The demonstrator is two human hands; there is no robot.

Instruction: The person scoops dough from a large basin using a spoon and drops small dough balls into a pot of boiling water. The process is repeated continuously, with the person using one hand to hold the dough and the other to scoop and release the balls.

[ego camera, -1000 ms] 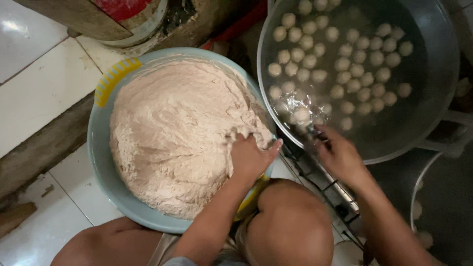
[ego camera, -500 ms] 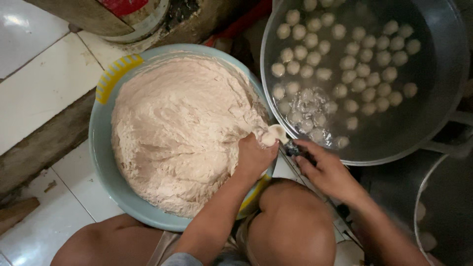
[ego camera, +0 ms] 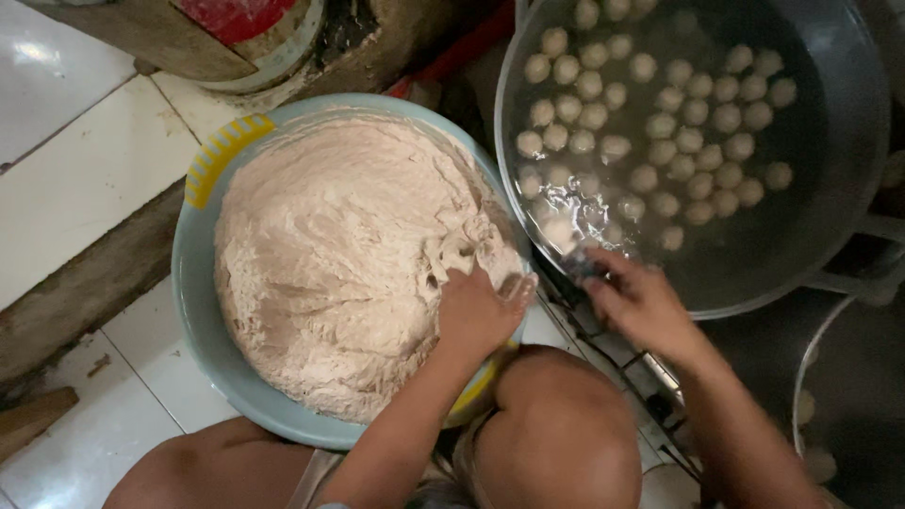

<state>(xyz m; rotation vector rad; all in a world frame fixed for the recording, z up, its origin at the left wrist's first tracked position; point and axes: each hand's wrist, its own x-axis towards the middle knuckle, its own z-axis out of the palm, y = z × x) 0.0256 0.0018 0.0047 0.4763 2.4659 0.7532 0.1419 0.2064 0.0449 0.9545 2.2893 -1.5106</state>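
Looking down from the head camera, you see your left hand [ego camera: 481, 311] pressed into the pale pinkish-beige mass of soft paste [ego camera: 339, 254] at its right edge. The fingers are curled into the paste and closed around a small lump of it; the palm faces down and the wrist comes in from below.

The paste fills a round light-blue plastic basin [ego camera: 193, 302] that stands on the white tiled floor [ego camera: 85, 179]. A yellow ribbed handle [ego camera: 222, 155] shows on the basin's upper left rim. The paste surface is rough and streaked, heaped nearly to the rim.

Your right hand [ego camera: 641, 306] sits just beside the basin, over the lower left rim of a large round dark metal pot [ego camera: 848, 141]. The fingers are drawn together, and their tips hold a small dark object at the water's edge; you cannot tell what this object is, because it is blurred.

The pot holds clear water with many small pale round balls [ego camera: 660, 113] in it, spread across the upper and middle part. The balls nearest the right hand lie in rippled water.

Your bare knee [ego camera: 556, 443] shows at the bottom, between the two forearms. A second metal vessel rim [ego camera: 801, 377] appears at the lower right, partly cut off by the frame. A wooden beam [ego camera: 75, 292] runs diagonally across the floor at left.
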